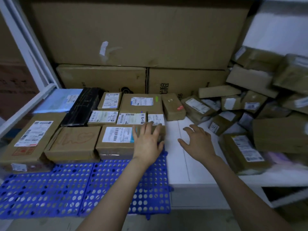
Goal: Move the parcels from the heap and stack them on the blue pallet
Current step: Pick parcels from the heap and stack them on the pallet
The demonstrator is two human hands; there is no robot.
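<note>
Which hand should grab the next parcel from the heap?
The right hand. It hovers open over the white surface, close to the heap on that side. The left hand lies flat on a parcel on the blue pallet, farther from the heap.

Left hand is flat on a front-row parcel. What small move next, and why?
Probably reach the open, empty right hand to the nearest brown taped parcel in the heap: the brown cardboard parcel under the left hand already sits on the blue perforated plastic pallet.
</note>
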